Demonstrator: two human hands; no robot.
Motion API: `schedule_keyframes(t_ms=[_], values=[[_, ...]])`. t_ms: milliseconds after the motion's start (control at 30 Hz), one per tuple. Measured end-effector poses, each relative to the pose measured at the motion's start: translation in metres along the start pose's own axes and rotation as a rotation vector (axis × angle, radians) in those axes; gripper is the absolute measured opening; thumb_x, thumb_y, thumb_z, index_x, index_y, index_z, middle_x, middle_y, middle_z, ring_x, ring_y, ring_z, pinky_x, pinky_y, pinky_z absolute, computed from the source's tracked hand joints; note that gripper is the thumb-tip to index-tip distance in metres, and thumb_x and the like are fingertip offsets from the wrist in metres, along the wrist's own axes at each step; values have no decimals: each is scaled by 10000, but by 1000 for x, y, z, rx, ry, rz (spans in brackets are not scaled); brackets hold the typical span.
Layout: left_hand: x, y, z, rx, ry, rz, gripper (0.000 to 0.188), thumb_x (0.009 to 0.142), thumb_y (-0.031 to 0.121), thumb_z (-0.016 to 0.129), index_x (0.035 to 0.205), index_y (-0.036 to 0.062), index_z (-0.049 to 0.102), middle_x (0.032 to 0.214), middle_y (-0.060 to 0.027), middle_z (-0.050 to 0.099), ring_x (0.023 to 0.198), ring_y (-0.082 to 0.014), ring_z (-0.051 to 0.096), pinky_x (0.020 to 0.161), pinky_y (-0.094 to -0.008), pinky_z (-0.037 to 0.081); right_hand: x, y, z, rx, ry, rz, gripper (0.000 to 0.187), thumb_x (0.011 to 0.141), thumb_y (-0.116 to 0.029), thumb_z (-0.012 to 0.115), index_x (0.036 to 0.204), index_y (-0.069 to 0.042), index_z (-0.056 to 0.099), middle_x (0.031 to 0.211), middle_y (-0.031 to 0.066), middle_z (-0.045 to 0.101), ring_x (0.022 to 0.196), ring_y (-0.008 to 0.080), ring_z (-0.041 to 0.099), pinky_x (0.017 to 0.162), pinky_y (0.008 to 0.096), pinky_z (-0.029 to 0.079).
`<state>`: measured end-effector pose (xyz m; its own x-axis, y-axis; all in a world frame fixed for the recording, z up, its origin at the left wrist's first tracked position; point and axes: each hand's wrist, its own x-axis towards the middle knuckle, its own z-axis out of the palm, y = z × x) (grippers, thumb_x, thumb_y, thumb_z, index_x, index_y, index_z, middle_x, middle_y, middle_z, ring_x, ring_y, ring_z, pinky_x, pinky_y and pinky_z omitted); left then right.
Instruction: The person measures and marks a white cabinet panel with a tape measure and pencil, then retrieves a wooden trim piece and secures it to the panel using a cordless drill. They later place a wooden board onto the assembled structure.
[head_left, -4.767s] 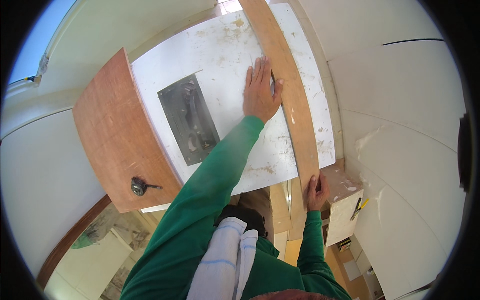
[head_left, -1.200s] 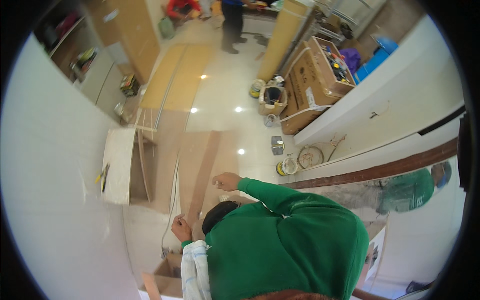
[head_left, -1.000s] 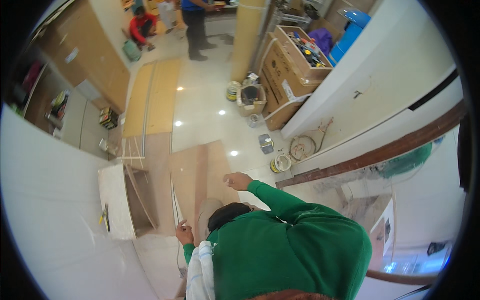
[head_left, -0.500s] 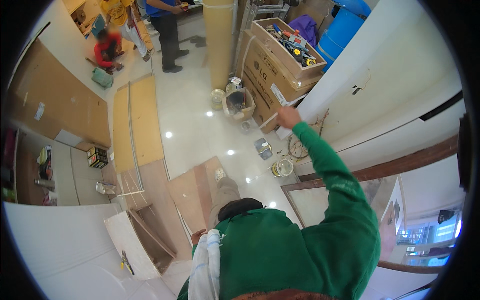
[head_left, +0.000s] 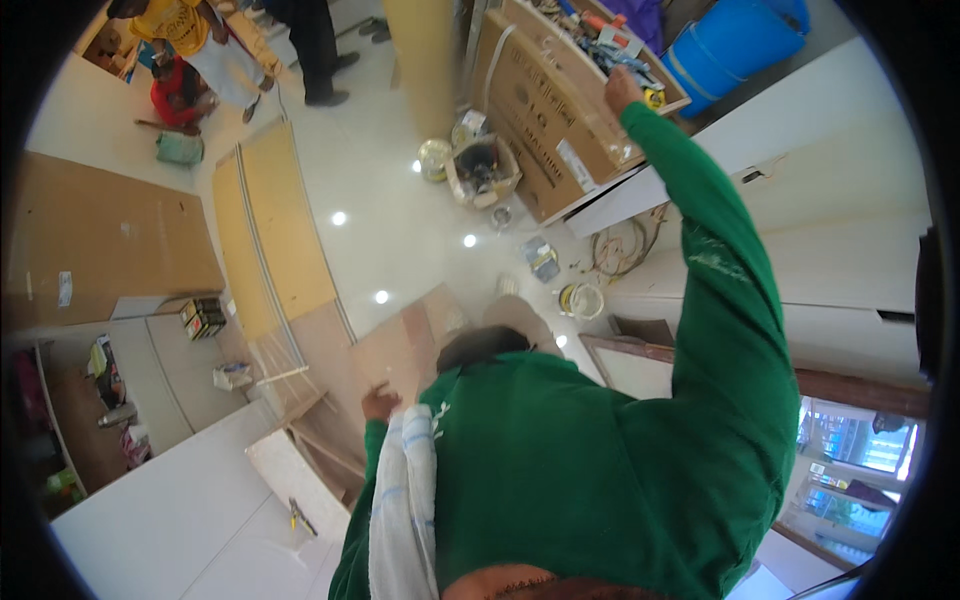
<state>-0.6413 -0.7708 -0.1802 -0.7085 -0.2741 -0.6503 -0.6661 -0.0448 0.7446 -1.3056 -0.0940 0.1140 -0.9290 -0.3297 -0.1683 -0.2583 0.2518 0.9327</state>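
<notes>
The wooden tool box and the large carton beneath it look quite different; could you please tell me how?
The tool box is smaller and shallower than the carton. The tool box has plain wooden sides and an open top showing tools, while the carton has printed cardboard sides and a pale strap. The right hand is at the tool box, not at the carton. Both are brownish and boxy.

You have turned from the white panel and the plank, both now out of view. Your right hand (head_left: 622, 92), which gripped the plank and a moment ago was short of the tray (head_left: 560, 65), has come over its tools (head_left: 615, 50) at far right. Your left hand (head_left: 380, 403) has left the panel and is at near left.
</notes>
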Motion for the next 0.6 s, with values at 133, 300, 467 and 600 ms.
schedule_keyframes(t_ms=[133, 300, 467, 600], values=[[46, 83, 15, 38, 161, 7, 428, 946, -75, 629, 1367, -58, 706, 944, -185, 788, 788, -268, 798, 660, -355, 670, 30, -1, 42, 27, -128, -62, 290, 1096, -299, 564, 1225, -200, 803, 1053, 72, 747, 1067, 287, 671, 892, 534, 470], [89, 148, 94, 14, 213, -74, 406, 959, -1, 671, 1356, 19, 754, 968, -183, 814, 792, -243, 804, 687, -376, 678, 52, 4, 88, 19, -351, -99, 341, 1117, -301, 532, 1210, -156, 826, 1136, 53, 805, 1002, 325, 728, 718, 577, 473], [146, 183, 170, 84, 121, -74, 399, 945, 40, 693, 1335, 29, 777, 952, -154, 831, 755, -216, 798, 653, -376, 661, 53, 23, 150, 433, -171, 75, 257, 1070, -265, 617, 1156, -185, 845, 1144, 55, 819, 1118, 271, 751, 926, 516, 499], [194, 208, 207, 310, -135, 175, 382, 965, 19, 657, 1327, 31, 779, 951, -135, 820, 772, -199, 791, 671, -347, 654, 13, 73, 171, 655, 85, 82, 260, 895, -203, 747, 1143, -238, 815, 1075, 116, 791, 1131, 309, 750, 1102, 563, 465]])
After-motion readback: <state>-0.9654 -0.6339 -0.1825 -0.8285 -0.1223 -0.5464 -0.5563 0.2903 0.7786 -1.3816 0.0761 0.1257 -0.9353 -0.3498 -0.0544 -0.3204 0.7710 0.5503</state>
